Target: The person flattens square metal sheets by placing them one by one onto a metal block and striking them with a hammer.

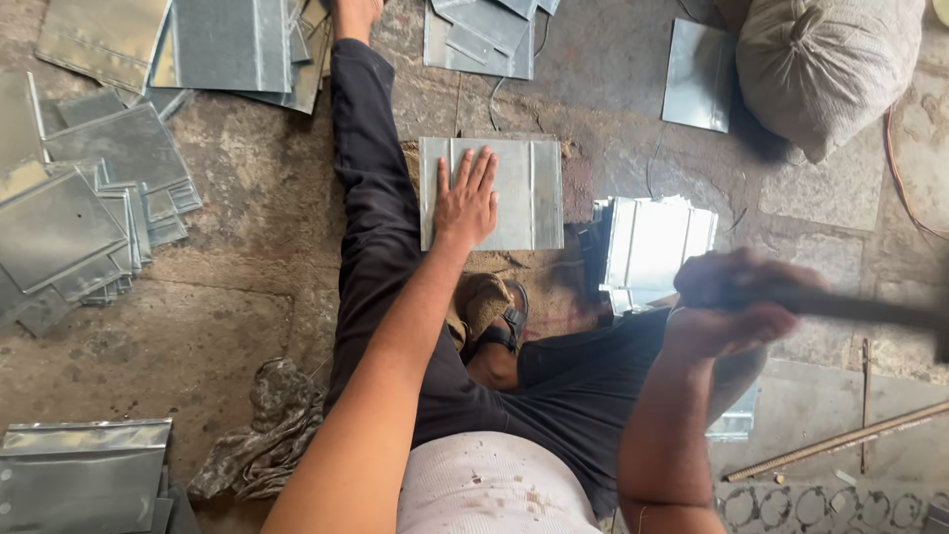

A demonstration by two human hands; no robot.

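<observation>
Sheet-metal panel (pixel 491 193) pinned flat to the floor (pixel 198 326) under left hand (pixel 465 203), fingers spread, palm down on its left half, nothing clasped. Right hand (pixel 736 307) closed tight round dark handle of a hammer-like tool (pixel 850 309), raised and blurred at the right, well apart from the panel; tool head out of view.

Probably mid-strike: steadying with one hand, tool lifted in the other. Next blow would call for landing on the panel clear of the spread fingers, likely along one of the raised seams.

Panel roughly rectangular, slightly wider than deep, long axis across the view, folded ribs running away from the body toward the far edge of the floor. Sits on a scrap of sacking between outstretched left leg (pixel 371 198) in dark trousers and bent right leg with sandalled foot (pixel 499 316).

Further out: bright stack of similar panels (pixel 657 247) just right of it, loose grey sheets (pixel 89 218) heaped at the floor's left edge and far-left corner, more at the near-left corner. Stuffed sack (pixel 825 64) at far right, crumpled rag (pixel 267 435) by the hip, metal rod (pixel 840 443) lying near right.
</observation>
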